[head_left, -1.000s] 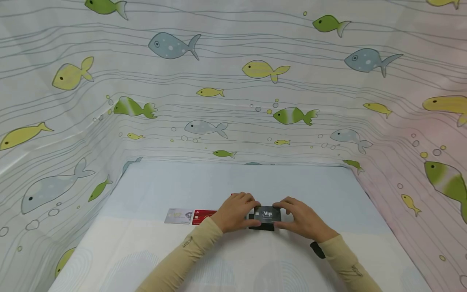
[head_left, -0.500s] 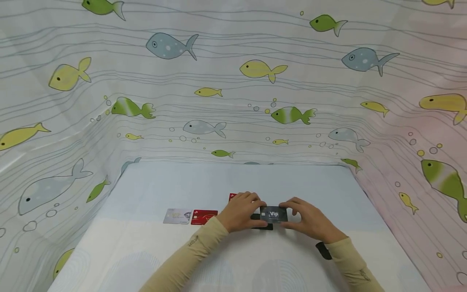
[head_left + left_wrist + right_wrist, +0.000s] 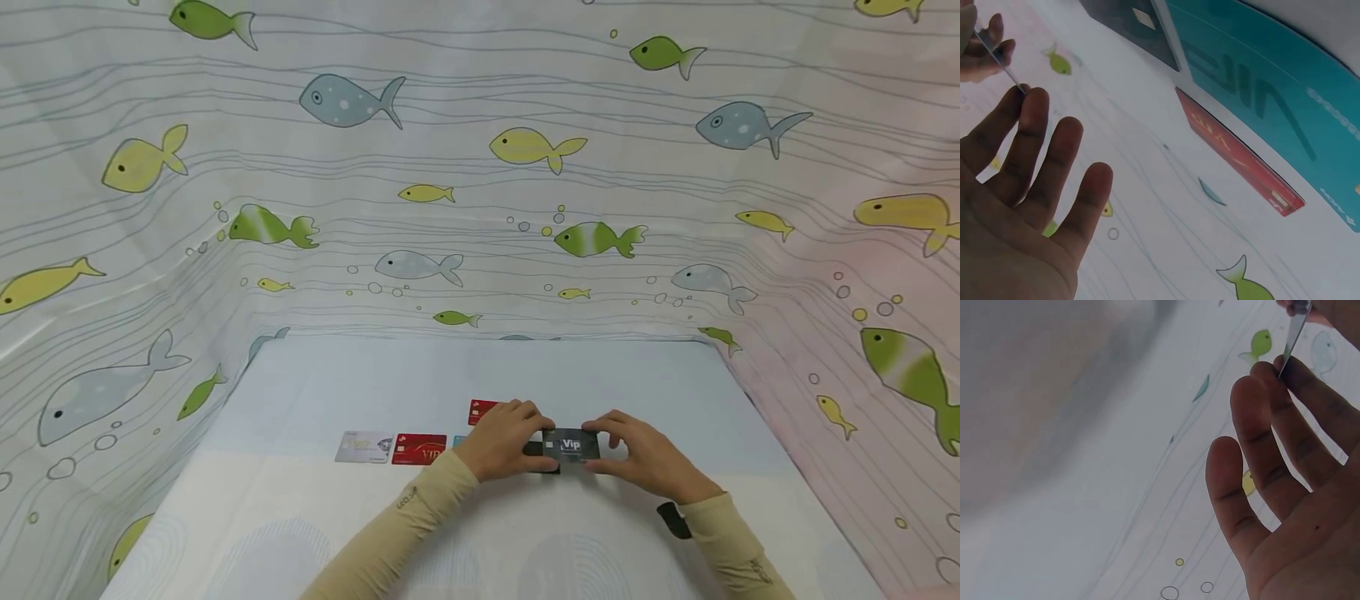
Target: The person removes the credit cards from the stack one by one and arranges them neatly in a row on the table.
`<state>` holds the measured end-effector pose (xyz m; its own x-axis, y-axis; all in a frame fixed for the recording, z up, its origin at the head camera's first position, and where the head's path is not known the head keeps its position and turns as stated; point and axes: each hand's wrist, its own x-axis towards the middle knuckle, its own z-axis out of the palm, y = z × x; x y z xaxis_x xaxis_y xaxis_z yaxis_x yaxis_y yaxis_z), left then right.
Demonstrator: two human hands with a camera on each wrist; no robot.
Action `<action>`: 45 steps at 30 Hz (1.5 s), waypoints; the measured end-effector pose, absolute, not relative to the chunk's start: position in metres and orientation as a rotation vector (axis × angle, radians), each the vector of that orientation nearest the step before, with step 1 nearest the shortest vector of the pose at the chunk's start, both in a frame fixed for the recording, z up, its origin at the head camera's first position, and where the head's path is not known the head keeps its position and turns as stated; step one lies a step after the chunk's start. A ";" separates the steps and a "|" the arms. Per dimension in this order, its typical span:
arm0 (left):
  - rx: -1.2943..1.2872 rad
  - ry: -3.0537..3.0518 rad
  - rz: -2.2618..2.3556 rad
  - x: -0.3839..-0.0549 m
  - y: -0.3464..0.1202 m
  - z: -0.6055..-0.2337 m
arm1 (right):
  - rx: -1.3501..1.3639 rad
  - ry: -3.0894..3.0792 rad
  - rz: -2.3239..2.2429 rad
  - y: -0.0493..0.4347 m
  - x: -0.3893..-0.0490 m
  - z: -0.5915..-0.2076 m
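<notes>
A dark grey bank card marked "Vip" [image 3: 572, 446] is held by both hands in the head view. My left hand [image 3: 504, 443] pinches its left end, thumb at the lower corner and fingers at the upper one. The right hand [image 3: 647, 460] grips the opposite end the same way. Seen edge-on, the card [image 3: 1294, 340] is a thin strip between fingertips in the right wrist view. Partly behind it and the left hand lies a black card [image 3: 547, 470] on the table. The left wrist view shows a teal card [image 3: 1260, 94] beside a dark card [image 3: 1138, 25].
Left of the hands, a silver card [image 3: 363, 447] and a red card [image 3: 418, 449] lie in a row. Another red card [image 3: 482, 411] lies farther back, partly covered by the left hand. A fish-patterned curtain [image 3: 480, 233] surrounds the pale table [image 3: 360, 375].
Both hands have shifted to the right with the grey card between them. More of the red cards and a sliver of the blue card now show beside the left hand.
</notes>
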<state>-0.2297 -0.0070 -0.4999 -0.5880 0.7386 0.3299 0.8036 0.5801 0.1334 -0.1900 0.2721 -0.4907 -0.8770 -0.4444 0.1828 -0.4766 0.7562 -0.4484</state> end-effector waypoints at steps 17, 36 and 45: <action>-1.177 -2.666 -0.312 -0.217 0.014 -0.498 | 0.751 -2.905 0.844 0.288 -0.192 -0.497; -1.210 -2.700 -0.178 -0.224 0.036 -0.513 | 0.672 -2.993 0.790 0.298 -0.193 -0.508; -1.209 -2.724 -0.196 -0.228 0.039 -0.516 | 0.664 -3.006 0.777 0.300 -0.195 -0.513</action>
<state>-0.2281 0.0388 -0.5159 -0.6623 0.7237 0.1940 0.7440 0.6658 0.0563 -0.1954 0.3005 -0.5129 -0.9119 -0.4042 0.0705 -0.3878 0.7928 -0.4702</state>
